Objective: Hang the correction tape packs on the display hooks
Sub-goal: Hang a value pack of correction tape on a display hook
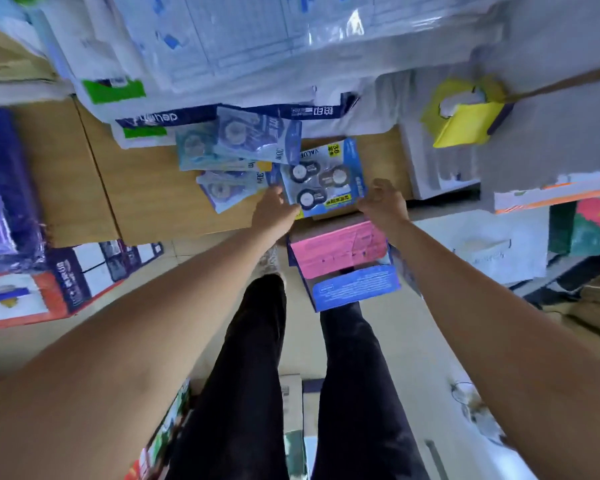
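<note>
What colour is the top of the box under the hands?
The box top is pink, clearest in the head view.

The correction tape packs (321,176) are glossy printed card under clear plastic blisters. The bench (146,199) looks like smooth, matt light wood. The pink box (336,249) is matt cardboard.

A light wooden shelf (136,202) runs under the grip and far out to its left. Below the grip, nearer to the person, lies a pale beige floor (413,375). Beyond the grip, bright light shines on plastic-wrapped paper stacks (257,46).
</note>
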